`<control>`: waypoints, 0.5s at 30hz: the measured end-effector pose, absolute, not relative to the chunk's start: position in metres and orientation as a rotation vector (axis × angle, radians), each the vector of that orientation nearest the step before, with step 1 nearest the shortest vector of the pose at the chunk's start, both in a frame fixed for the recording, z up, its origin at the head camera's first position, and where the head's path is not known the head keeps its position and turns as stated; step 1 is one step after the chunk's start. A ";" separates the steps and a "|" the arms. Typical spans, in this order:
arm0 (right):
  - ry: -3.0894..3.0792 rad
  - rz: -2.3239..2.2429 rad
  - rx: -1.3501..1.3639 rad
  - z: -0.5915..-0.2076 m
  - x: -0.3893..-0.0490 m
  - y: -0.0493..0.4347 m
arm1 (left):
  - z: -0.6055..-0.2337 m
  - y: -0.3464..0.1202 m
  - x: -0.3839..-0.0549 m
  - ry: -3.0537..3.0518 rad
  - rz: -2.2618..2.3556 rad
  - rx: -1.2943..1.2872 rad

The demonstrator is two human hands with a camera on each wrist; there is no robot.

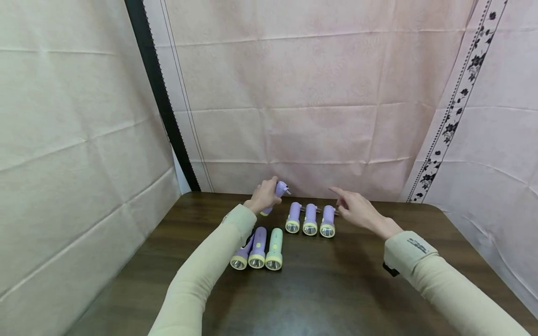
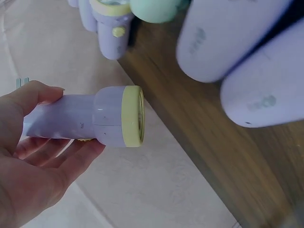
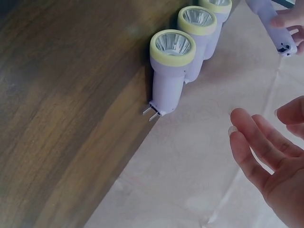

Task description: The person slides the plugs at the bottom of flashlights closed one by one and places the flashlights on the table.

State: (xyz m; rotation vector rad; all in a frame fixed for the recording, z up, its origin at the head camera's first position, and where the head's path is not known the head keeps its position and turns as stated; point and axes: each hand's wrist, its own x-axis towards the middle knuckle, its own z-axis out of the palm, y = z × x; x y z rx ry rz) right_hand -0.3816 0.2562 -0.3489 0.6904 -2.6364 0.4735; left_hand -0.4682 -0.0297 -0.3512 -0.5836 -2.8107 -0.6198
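My left hand (image 1: 264, 195) grips a small purple flashlight (image 2: 71, 114) with a yellow rim, its two plug prongs poking out at the tail end. The thumb lies along one side and the fingers curl under the other. My right hand (image 3: 280, 156) hovers with loosely bent, spread fingers and nothing in it. Just left of it, three short purple flashlights (image 1: 310, 219) lie in a row, lenses toward me; prongs show on the rightmost flashlight (image 3: 168, 83). Nearer me sit two longer purple flashlights (image 1: 258, 247) and a mint green flashlight (image 1: 275, 247), side by side.
The dark wooden table (image 1: 336, 289) ends at its far edge behind the flashlights. A pale cloth (image 1: 294, 93) hangs beyond that edge, and more cloth (image 1: 75, 140) runs along the left side.
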 end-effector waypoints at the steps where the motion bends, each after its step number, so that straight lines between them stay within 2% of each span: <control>1: -2.635 0.471 0.693 -0.349 -0.382 0.255 | -0.350 -0.027 -0.467 -2.809 -0.623 -0.591; 15: -2.629 0.476 0.759 -0.346 -0.383 0.238 | -0.341 0.001 -0.454 -2.806 -0.614 -0.696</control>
